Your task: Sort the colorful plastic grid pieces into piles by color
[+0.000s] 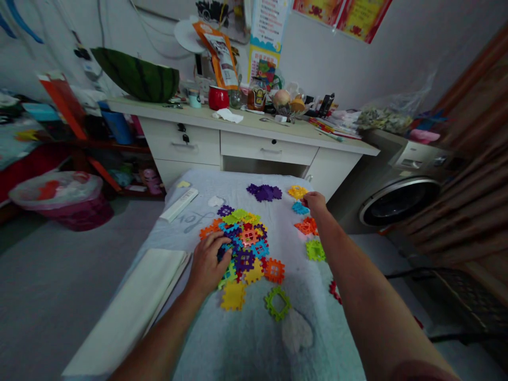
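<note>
A heap of colourful square plastic tiles (246,243) lies in the middle of a pale blue towel-covered surface (254,338). My left hand (208,262) rests on the heap's left side, fingers curled over the tiles. My right hand (314,202) reaches far right, closed fingers beside a yellow tile pile (297,191) and a blue tile (300,208). Sorted groups lie around: purple tiles (265,192), orange tiles (307,226), a green tile (315,250). A green frame tile (278,302) and a yellow tile (233,296) lie nearer me.
A folded white cloth (135,307) lies at the left edge, and a white remote (179,205) at the far left corner. Beyond stands a white desk (254,143) crowded with a watermelon half (137,76), red mug and bottles. A washing machine (400,196) is at right, a pink bin (63,198) at left.
</note>
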A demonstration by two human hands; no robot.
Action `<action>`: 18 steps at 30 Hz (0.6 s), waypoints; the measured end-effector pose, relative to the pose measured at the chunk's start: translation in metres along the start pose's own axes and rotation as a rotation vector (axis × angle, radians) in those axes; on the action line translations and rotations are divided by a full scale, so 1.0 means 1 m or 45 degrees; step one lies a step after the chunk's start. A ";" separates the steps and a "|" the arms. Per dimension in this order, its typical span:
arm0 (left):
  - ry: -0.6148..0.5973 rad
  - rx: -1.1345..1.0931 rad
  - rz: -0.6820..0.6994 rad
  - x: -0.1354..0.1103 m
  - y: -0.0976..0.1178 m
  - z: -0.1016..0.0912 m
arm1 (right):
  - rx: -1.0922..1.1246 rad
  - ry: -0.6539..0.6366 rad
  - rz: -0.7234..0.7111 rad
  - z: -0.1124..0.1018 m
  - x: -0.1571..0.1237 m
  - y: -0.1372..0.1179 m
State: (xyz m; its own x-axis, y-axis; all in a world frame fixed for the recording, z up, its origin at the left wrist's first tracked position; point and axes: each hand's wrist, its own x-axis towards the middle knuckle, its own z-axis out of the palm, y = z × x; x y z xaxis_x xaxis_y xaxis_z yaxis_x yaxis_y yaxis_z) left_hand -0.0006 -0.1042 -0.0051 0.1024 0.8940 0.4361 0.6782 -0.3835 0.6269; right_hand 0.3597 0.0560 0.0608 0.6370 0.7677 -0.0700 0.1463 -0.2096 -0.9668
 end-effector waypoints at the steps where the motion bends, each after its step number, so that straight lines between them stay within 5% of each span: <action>1: -0.004 0.002 -0.004 0.000 0.000 0.000 | 0.012 0.017 0.030 0.003 0.006 0.000; 18: -0.004 0.019 -0.034 -0.001 0.002 0.000 | 0.209 -0.048 0.229 0.023 0.062 0.013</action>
State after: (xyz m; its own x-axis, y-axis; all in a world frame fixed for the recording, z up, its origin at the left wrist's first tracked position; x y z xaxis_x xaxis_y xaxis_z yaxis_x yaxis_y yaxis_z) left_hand 0.0002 -0.1056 -0.0043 0.0864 0.9047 0.4171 0.6913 -0.3560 0.6288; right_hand 0.3840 0.1147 0.0384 0.6126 0.7495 -0.2511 -0.0943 -0.2461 -0.9646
